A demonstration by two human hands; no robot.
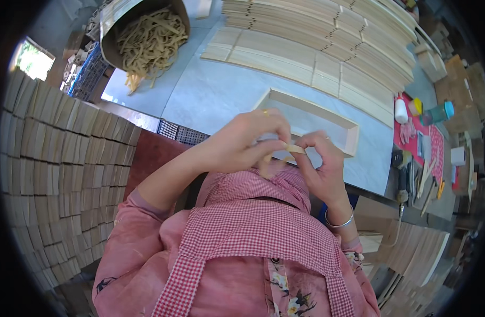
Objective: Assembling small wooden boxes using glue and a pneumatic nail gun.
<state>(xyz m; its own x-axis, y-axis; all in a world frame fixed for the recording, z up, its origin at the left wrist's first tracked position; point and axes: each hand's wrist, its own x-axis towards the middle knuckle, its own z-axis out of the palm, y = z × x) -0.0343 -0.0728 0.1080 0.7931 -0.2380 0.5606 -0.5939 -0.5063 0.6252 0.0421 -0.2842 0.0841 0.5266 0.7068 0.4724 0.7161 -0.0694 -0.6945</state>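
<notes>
Both of my hands are raised in front of my apron, at the near edge of a pale marbled table (195,100). Between them is a narrow tan strip (295,149), its loose part hanging blurred under my left hand (255,138). My left thumb and fingertips pinch one part of it. My right hand (324,164), with a bracelet at the wrist, pinches the strip just to the right. Just beyond my hands lies a shallow rectangular wooden frame (315,108); my hands hide part of its near side.
An open container (109,37) of tan strips (152,39) lies at the far left. Banded stacks of thin boards (284,58) fill the far side. Wood pieces (57,174) are piled left. At right are a white bottle (400,110), teal bottle (438,113) and hand tool (402,177).
</notes>
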